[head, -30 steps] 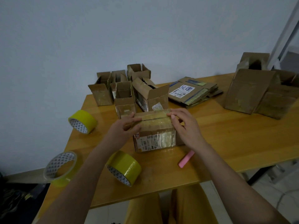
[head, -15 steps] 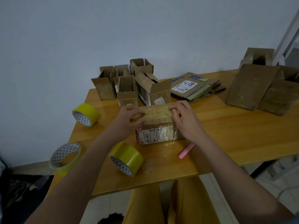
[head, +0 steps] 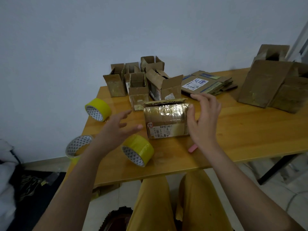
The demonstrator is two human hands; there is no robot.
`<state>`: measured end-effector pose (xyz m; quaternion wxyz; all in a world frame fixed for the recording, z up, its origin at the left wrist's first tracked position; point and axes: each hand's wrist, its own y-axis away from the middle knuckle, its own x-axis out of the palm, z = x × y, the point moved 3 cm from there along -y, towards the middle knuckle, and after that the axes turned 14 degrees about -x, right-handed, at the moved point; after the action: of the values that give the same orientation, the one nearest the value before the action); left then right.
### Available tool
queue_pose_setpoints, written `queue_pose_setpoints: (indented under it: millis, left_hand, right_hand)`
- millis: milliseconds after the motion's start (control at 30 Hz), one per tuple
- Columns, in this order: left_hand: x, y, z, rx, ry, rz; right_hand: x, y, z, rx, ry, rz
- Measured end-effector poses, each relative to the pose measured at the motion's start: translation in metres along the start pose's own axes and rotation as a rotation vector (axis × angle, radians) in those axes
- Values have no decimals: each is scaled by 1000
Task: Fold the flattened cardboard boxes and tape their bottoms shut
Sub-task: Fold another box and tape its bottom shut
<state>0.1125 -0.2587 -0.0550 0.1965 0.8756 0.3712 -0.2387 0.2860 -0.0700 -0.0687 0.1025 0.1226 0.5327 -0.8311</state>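
The nearest yellow tape roll lies on its side at about 7 o'clock from the taped box, close to the table edge. It is round and shiny, with a white ring inside that has little triangles on it. A small pink thing lies at 5 o'clock from the box. The left hand is spread wide and holds nothing — it hangs at 9 o'clock from the box, not touching it. The right hand is open too, fingers straight, just beside the box's right side; I cannot tell if the thumb touches. The box sits in the middle of the wooden table, brown and a bit worn, with crinkly shiny tape across its top and a white label on the front. This box looks done, so a good next step is probably to press the tape flat, then set the box with the folded boxes at 11 o'clock. The flat boxes wait at 1 o'clock — thin, stacked, easy to slide.
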Motion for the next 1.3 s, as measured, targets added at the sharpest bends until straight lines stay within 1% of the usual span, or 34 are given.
queue_pose_setpoints:
  millis: [67,133,167,233,300,367,433,500,567,633,700,733,800,900,1067,1133,1200,1233,1300]
  left_hand:
    - [-1,8,22,-68,63,46]
    - [-1,16,43,-141,168,121]
    - [1,20,51,-168,211,154]
    - [10,26,63,-217,226,182]
    - [22,25,71,-230,146,94]
    - [32,26,70,-220,31,-80]
    - [38,28,65,-156,7,-184]
    - [40,30,59,-100,40,-201]
    - [42,30,58,-94,74,-204]
    - [44,30,63,-163,173,-198]
    - [43,28,68,-256,264,-182]
    - [43,28,69,-297,296,-163]
    - [44,31,70,-328,352,-114]
    - [46,37,71,-309,424,-75]
    - [51,43,74,-307,470,-17]
    - [52,45,72,-318,563,-13]
    - [51,45,67,-321,710,1]
    - [50,43,63,-315,778,12]
    - [50,41,53,-298,838,46]
  right_hand:
    - [-6,13,17,-60,25,-105]
    - [-6,27,29,-130,13,-135]
    - [-3,34,33,-163,-23,-118]
    - [5,48,37,-215,-133,-27]
    - [15,61,40,-242,-222,103]
    - [25,73,42,-243,-287,264]
    - [33,83,45,-192,-354,415]
    - [36,90,46,-36,-455,511]
    - [36,95,44,144,-578,610]
    - [37,99,41,232,-611,727]
    - [40,100,39,238,-564,827]
    - [41,101,39,236,-545,850]
    - [42,100,39,235,-546,833]
    - [42,101,40,243,-568,802]
    - [39,98,43,272,-636,784]
    - [36,96,45,295,-694,754]
    - [32,88,48,312,-755,698]
    - [30,82,49,298,-760,678]
    - [26,70,51,251,-759,666]
